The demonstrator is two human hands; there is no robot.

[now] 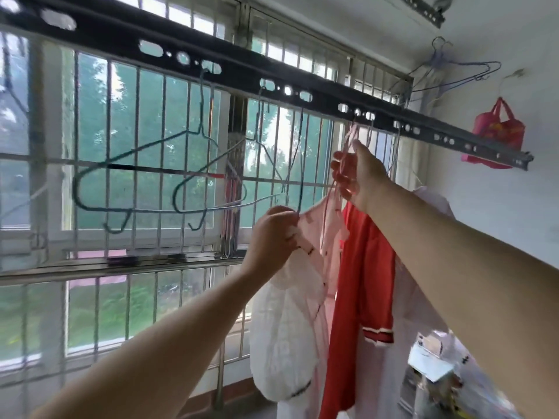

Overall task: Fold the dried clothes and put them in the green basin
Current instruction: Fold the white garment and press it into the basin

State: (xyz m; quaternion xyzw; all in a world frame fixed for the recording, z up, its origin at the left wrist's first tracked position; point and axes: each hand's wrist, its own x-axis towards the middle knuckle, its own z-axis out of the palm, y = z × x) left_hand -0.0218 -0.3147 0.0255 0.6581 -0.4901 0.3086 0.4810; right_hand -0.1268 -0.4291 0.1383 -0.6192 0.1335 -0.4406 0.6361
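Note:
A pale pink garment with dark trim [290, 328] hangs from a pink wire hanger [348, 140] on the perforated metal drying rail [272, 83]. My left hand [273, 234] grips the garment's shoulder by the collar. My right hand [357, 173] is raised higher and pinches the pink hanger's neck just under the rail. A red garment with white-striped cuffs [363, 297] hangs right behind, and a pale one [429, 201] shows past my right forearm. The green basin is out of view.
Two empty green wire hangers [145, 179] [230, 182] hang on the rail to the left. Barred windows [136, 164] fill the background. Blue empty hangers [441, 68] and a pink bag [499, 131] hang on the right wall. Cluttered packets [438, 364] sit at lower right.

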